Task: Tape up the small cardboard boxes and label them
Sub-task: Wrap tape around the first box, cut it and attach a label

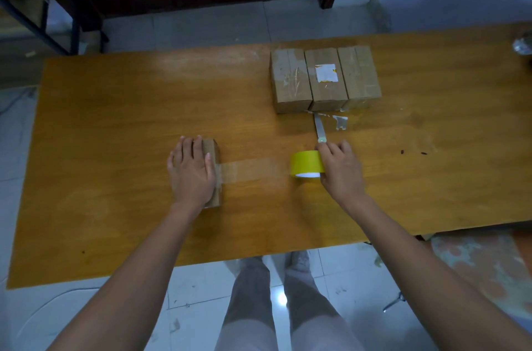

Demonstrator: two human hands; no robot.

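Head view, one frame. Landmark for all positions: the box under the left hand.

Left hand (191, 170) lies flat on top of a small cardboard box (213, 162), fingers straight and together, pressing it to the table (115, 134). The box's long axis runs away from the person; only its right edge and far corner show past the hand.

A strip of clear tape (247, 168) leaves the box's right side and runs straight right, low over the table, to a yellow tape roll (307, 164). Strip direction is crosswise to the box's long axis.

Right hand (341, 168) grips the roll from its right side, fingers curled over the rim. A thin metal blade (319, 127) lies beyond the roll, its near end at the fingertips; I cannot tell whether the hand also holds it.

Three more boxes (325, 78) stand in a row touching one another, beyond the pressed box and to its right. The middle one bears a white label (326, 73); the outer two show none.

Judgement: taping of the near box is under way, strip not yet cut. The cut belongs between box and roll; the right hand is nearer both roll and blade, while the left must keep the box pinned against the pull.
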